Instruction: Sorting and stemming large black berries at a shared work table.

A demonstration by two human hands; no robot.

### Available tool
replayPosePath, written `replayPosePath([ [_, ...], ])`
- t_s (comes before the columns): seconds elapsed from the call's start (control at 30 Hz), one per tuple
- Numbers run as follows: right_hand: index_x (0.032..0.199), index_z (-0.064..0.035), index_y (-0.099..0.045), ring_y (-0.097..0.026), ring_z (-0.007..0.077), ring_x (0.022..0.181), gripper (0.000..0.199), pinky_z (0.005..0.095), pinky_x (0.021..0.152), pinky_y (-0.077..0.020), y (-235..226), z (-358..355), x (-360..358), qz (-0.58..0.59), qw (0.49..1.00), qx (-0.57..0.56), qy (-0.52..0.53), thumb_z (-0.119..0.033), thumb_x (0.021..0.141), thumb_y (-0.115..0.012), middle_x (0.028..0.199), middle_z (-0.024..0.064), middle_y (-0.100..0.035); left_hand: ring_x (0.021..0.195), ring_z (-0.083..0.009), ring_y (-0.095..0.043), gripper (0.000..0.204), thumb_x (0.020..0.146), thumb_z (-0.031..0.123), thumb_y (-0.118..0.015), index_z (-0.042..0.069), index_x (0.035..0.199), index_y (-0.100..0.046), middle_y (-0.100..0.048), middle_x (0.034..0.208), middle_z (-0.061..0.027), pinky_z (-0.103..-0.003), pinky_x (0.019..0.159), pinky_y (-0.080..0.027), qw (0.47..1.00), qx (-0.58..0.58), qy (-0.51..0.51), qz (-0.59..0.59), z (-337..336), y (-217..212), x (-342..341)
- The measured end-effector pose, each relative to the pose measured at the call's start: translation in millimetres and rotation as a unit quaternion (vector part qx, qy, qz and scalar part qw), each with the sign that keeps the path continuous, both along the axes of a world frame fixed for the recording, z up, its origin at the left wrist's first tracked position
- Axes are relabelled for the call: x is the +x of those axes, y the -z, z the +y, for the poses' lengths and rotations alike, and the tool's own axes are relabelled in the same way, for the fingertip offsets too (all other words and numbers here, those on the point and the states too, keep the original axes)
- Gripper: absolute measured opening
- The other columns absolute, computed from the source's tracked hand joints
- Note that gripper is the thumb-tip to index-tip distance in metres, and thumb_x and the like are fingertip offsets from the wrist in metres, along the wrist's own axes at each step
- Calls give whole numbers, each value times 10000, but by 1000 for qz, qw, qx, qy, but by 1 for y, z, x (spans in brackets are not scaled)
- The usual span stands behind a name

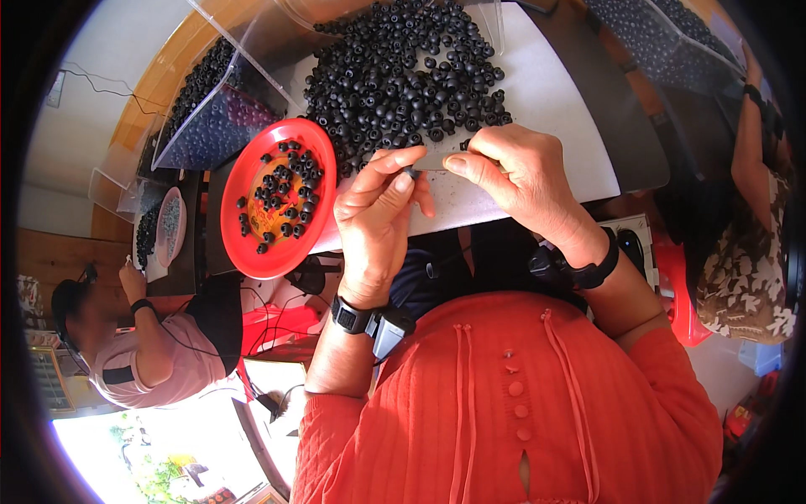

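Note:
My left hand (376, 214) pinches a small round black piece (410, 172) between thumb and fingers. In my right hand (531, 175) is a thin flat metal blade (431, 162), gripped between thumb and bent forefinger. Its far end reaches the fingers of my left hand, by the black piece; the exact contact is hidden. Beyond both hands a big heap of black ring-topped pieces (395, 84) covers much of the white tabletop (562, 126). A red plate (236, 197) left of my left hand carries several more such pieces.
Clear plastic bins (220, 126) with black pieces stand at the far left. At left, a person in a pink shirt (164, 349) sits by another plate (171, 225). Another person's arm (745, 143) shows at the right, near a clear bin (672, 38). Cables (269, 315) hang below the table.

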State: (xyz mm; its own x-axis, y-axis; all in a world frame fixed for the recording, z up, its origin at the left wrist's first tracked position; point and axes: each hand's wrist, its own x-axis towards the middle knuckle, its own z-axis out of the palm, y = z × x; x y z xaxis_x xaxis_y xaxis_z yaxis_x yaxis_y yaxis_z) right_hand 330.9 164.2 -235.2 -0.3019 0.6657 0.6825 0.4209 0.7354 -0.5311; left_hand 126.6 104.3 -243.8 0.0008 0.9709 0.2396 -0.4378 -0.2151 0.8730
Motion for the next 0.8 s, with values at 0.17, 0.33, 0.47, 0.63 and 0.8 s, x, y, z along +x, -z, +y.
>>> replayPosePath([
  [0.17,653,-81,-519,-559,309,526,473,437,494,-419,3,2,-1,13,1000,20,6,-349,909,-813,570,95,-516,867,-214,-637,269,1056,-38,-544,-78,1277,-692,-641,1095,-115,-321,744,-540,1000,-6,-27,15,0,-3,4],
  [0.33,643,-81,-508,-562,306,529,484,438,493,-415,0,1,0,-2,1000,21,-6,-348,904,-816,562,91,-507,870,-214,-641,253,1051,-44,-542,-90,1253,-686,-640,1092,-122,-328,747,-548,1000,-12,-23,10,-1,-4,2],
  [0.47,662,-69,-555,-553,274,523,432,406,495,-415,1,0,0,5,999,30,-14,-297,911,-825,575,90,-530,896,-188,-652,253,1041,-75,-567,-61,1241,-720,-637,1125,-86,-327,751,-584,1000,-3,-4,-13,0,-2,1],
  [0.63,777,-9,-692,-540,154,561,278,317,531,-412,0,-3,3,196,979,-53,-27,-184,956,-814,643,71,-604,883,-185,-655,250,1018,-87,-574,-63,1217,-724,-652,1078,-100,-322,717,-596,999,22,-49,6,-10,-22,5],
  [0.8,848,26,-736,-591,102,638,250,278,577,-449,-10,-10,12,246,966,-72,-25,-178,978,-800,730,61,-684,881,-120,-645,261,978,-112,-586,-47,1158,-763,-684,1089,-75,-263,684,-568,906,57,-292,301,-27,-61,-50],
])
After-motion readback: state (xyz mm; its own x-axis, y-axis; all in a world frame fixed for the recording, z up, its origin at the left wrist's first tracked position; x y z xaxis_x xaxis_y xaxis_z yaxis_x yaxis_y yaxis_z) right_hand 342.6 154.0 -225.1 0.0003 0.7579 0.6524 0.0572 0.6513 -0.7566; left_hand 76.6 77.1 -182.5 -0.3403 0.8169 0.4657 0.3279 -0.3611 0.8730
